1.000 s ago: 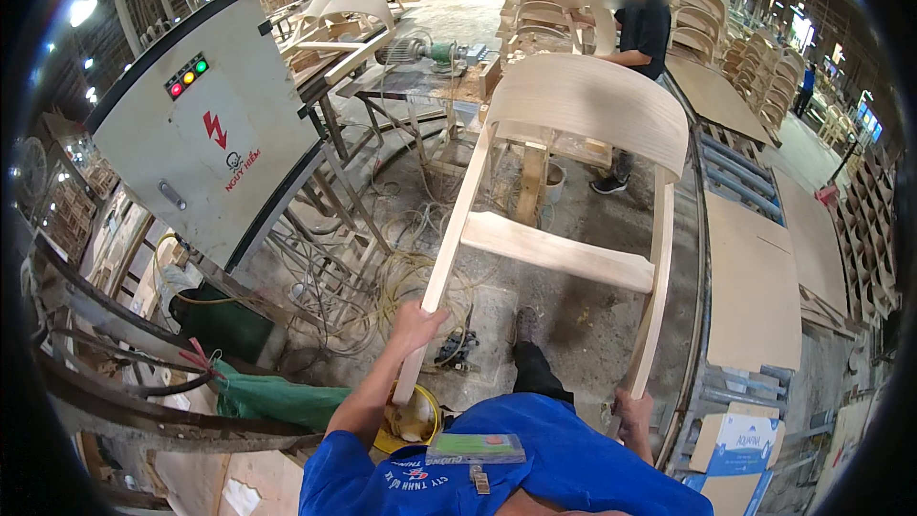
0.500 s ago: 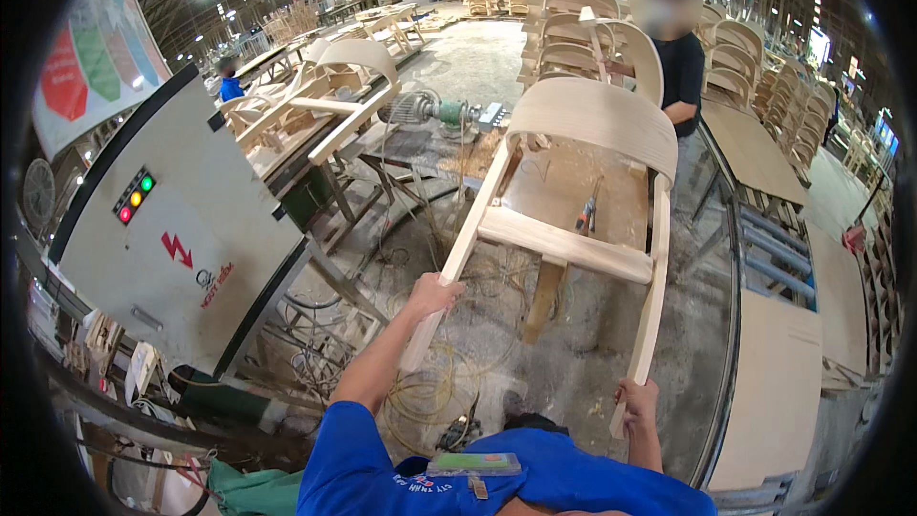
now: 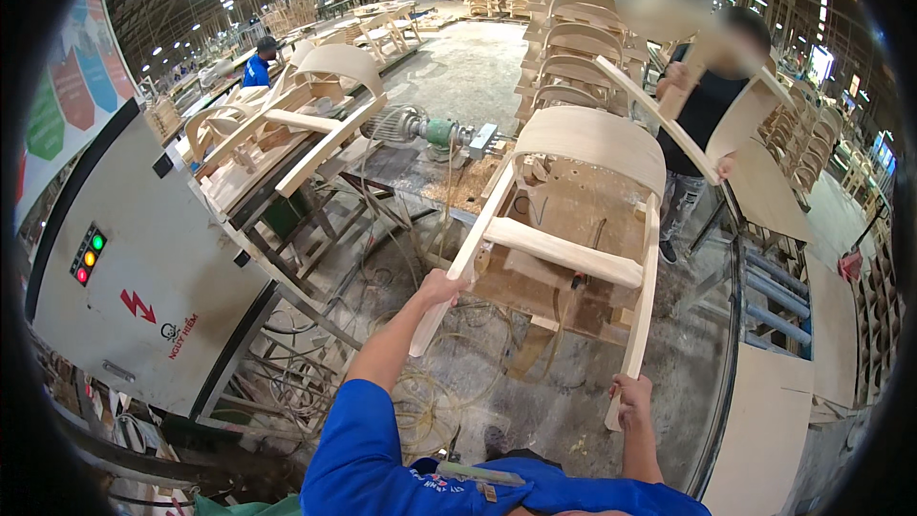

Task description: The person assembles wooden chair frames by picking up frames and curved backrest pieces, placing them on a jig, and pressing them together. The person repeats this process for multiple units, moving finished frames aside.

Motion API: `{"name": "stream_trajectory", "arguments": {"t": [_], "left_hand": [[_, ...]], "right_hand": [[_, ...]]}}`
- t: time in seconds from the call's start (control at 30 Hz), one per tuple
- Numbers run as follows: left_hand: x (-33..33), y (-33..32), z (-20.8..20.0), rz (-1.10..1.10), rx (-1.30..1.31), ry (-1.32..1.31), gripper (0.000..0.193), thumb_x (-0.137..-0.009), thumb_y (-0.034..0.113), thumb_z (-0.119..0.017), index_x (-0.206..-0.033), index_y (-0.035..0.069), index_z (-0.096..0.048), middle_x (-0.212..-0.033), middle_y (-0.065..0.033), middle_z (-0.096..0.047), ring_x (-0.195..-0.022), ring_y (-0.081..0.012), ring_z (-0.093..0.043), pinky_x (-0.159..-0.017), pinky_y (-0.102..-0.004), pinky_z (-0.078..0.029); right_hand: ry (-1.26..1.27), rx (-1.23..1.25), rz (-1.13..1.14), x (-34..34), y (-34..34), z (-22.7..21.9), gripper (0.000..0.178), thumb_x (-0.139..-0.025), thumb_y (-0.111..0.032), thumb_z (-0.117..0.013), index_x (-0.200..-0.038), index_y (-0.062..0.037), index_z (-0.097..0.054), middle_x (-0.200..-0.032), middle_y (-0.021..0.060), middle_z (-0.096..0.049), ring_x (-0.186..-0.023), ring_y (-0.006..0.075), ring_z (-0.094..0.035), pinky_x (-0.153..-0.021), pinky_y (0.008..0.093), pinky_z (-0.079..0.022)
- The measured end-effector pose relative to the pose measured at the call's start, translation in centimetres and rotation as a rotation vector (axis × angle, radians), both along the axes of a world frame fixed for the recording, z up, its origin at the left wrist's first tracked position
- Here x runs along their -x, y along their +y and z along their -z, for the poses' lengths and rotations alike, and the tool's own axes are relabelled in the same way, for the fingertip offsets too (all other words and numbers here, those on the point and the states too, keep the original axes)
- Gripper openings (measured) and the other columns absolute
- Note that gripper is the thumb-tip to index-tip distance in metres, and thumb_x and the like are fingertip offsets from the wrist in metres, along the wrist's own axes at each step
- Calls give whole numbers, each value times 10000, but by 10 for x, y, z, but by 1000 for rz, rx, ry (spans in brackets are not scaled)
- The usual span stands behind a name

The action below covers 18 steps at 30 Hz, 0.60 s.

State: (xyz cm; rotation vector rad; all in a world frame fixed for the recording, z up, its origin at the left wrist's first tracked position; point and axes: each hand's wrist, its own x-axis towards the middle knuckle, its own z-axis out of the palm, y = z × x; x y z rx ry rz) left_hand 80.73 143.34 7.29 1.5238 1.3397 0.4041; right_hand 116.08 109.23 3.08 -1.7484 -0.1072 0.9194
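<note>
Both of my hands are closed round the legs of a pale wooden chair frame (image 3: 587, 145), held in front of me with its curved backrest away from me. My left hand (image 3: 443, 290) grips the left leg near its lower end. Near the end of the right leg, my right hand (image 3: 630, 397) is wrapped round the wood. A crossbar (image 3: 565, 251) joins the two legs. Under the frame is a wooden worktop (image 3: 544, 291) with a dark tool partly visible on it; whether the frame rests on the worktop, I cannot tell.
A grey electrical cabinet (image 3: 143, 263) stands at left. Beyond it, another chair frame (image 3: 330, 115) lies on a bench near a green motor (image 3: 420, 129). Hoses (image 3: 430, 401) coil on the floor. A co-worker (image 3: 702, 124) holds wooden chair parts at right, beside a roller conveyor (image 3: 776, 306).
My hands still grip the chair frame, whose backrest now sits slightly lower in view. The co-worker has lifted a wooden chair part and moved right. My view has shifted a little.
</note>
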Motion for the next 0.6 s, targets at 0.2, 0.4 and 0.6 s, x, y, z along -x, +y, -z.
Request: {"name": "stream_trajectory", "arguments": {"t": [0.2,0.4,0.6], "left_hand": [[-7,13,12,13,13,3,361,-842,283,-763,-971,-54,-753,-712,-88,-702,-585,-172,-679,-586,-346,-548],[-2,14,30,0,62,-4,371,-845,280,-761,-981,-64,-748,-723,-95,-706,-593,-186,-684,-606,-351,-561],[-9,24,24,42,-45,179,412,-821,344,-755,-919,-56,-764,-748,-127,-739,-668,-214,-731,-672,-369,-573]], "right_hand": [[-25,21,42,4,10,12,208,-813,5,-707,-988,65,-611,-740,104,-615,-556,200,-590,-507,374,-461],[3,18,11,2,8,8,189,-813,17,-693,-955,49,-573,-662,99,-590,-516,213,-589,-471,376,-456],[12,40,14,-2,16,4,209,-820,7,-708,-981,51,-582,-703,93,-599,-533,194,-586,-487,367,-463]]}}
